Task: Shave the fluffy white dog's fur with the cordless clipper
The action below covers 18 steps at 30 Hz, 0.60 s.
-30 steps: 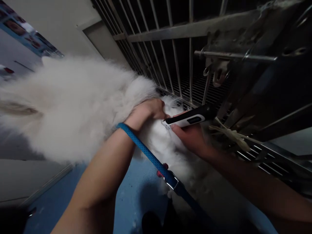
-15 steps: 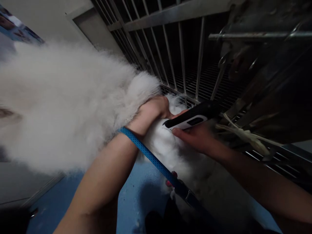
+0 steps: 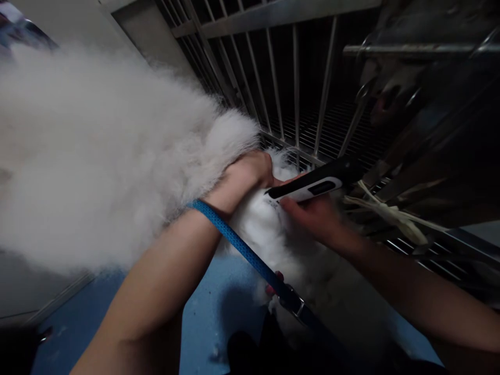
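My right hand (image 3: 316, 213) is closed round a black and white hair clipper (image 3: 312, 186), its tip against a patch of short white fur (image 3: 260, 216). My left hand (image 3: 255, 166) lies just beyond the tip, curled down into the fur. Its fingertips are hidden, and so is whatever they hold. A large fluffy white dog (image 3: 101, 151) fills the left side, its long coat hanging over my left wrist. Across my left forearm runs a blue leash (image 3: 238, 242) with a metal buckle near its lower end.
Beyond my hands stands a metal cage (image 3: 297, 88) with upright bars and a wire floor. A pale tied strip (image 3: 394, 216) hangs on the cage's right part. Below is a blue floor (image 3: 211, 297) with dark shadows. A small red thing (image 3: 274, 284) shows beside the leash.
The clipper and my right hand have shifted slightly right in the view. My left hand stays in about the same place. The dog's coat at the left sits a little higher in view.
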Tool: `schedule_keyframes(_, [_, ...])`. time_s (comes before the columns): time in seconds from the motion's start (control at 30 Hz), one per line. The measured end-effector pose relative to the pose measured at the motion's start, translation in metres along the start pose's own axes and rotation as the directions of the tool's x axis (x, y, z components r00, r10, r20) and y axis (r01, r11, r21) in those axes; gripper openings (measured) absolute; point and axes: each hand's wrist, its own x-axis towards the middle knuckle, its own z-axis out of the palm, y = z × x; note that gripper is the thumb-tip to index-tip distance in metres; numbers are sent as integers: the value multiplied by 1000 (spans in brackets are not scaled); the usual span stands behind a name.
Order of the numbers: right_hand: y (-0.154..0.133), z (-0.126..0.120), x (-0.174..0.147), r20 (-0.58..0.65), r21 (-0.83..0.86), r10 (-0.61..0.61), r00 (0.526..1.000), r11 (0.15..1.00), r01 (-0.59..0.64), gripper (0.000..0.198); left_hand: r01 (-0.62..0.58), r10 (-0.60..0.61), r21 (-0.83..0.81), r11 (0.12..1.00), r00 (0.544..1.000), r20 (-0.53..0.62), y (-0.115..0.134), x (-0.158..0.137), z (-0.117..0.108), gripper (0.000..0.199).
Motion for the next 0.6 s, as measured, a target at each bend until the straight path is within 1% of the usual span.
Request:
schedule_keyframes(0.1, [-1,2,-2,147,64,-35,989,998,26,26,-24,24,0,1000,1000,12,-1,0,1,77])
schedule_keyframes(0.13, [-2,1,-1,169,74,-40,985,997,27,26,-27,27,-11,1000,999,23,-1,0,1,77])
schedule_keyframes(0.17, [-2,0,-1,158,68,-43,986,997,32,24,-23,23,-24,999,999,30,-1,-1,0,78])
schedule_keyframes(0.27, [-3,-3,0,2,-12,-45,999,999,45,22,-13,13,-38,999,1000,9,0,-2,0,86])
schedule_keyframes(0.3, [-3,-3,-1,-29,-27,-43,999,999,42,23,-13,13,-32,999,1000,-8,0,-1,1,88])
schedule_keyframes(0.33, [-3,-2,-2,-28,-23,-38,999,999,37,23,-11,11,-23,1000,1000,-19,0,0,2,90])
schedule_keyframes(0.43, [-3,1,-5,88,44,-20,996,999,17,29,-3,3,-8,1000,1000,0,1,2,4,92])
schedule_keyframes(0.47, [-4,1,-6,101,46,-19,995,999,15,29,-3,3,-6,1000,1000,11,2,2,4,93])
schedule_keyframes(0.53, [-5,1,-6,62,2,-25,998,1000,25,25,-1,1,-3,1000,1000,24,3,1,3,93])
schedule_keyframes(0.6, [-5,-1,-6,29,-34,-32,999,999,33,20,3,-3,0,1000,1000,6,4,0,3,91])
